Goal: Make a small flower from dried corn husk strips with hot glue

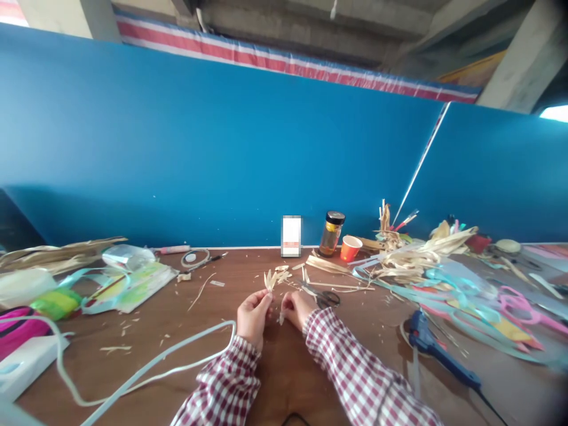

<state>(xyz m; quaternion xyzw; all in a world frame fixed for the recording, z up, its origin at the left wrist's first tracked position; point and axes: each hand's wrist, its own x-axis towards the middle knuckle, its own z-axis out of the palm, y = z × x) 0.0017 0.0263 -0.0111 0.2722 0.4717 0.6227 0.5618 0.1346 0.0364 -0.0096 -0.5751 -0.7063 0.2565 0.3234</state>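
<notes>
My left hand (252, 316) is closed in a pinch on a small pale piece of dried husk (269, 280), whose pointed strips fan upward like petals. Close beside it, my right hand (299, 309) has its fingers pressed together, and a small whitish piece (281, 318) shows below the fingertips; its kind is too small to make out. A gap separates the two hands. Just beyond the right hand lie dark-handled scissors (327, 297). Loose husk scraps (281, 276) are scattered on the brown table (290, 378) past the fingertips.
A blue glue gun (439, 352), pink scissors (526, 307) and piled husks (412, 254) lie at the right. Farther back stand a black-lidded jar (332, 235) and orange paper cup (350, 249). A white cable (177, 355) loops at the left beside a power strip (31, 367).
</notes>
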